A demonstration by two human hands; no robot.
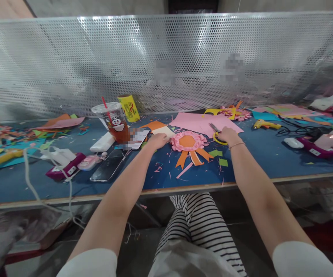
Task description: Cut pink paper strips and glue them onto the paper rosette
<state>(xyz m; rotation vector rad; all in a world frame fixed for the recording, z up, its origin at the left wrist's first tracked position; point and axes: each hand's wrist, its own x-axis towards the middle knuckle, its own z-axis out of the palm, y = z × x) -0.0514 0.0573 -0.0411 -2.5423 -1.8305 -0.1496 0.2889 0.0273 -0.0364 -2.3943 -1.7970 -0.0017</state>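
A paper rosette (187,141) lies on the blue table in front of me, with a pink ruffled rim, an orange centre and orange ribbon tails. Just left of it, my left hand (159,141) rests low over a cream paper piece (166,131), fingers stretched toward the rosette's edge; nothing shows in its grasp. On the rosette's right, my right hand (228,135) has its fingers closed at the yellow handles of a pair of scissors (218,137). The blades point away from me, over a large pink paper sheet (193,122).
A drink cup (117,125) with a red straw, a yellow packet (129,108) and a phone (111,165) stand or lie to the left. Purple power strips (65,167) sit at both sides, a yellow glue gun (266,124) at right. Green scraps (223,162) lie near the rosette. A perforated metal screen (166,65) rises behind.
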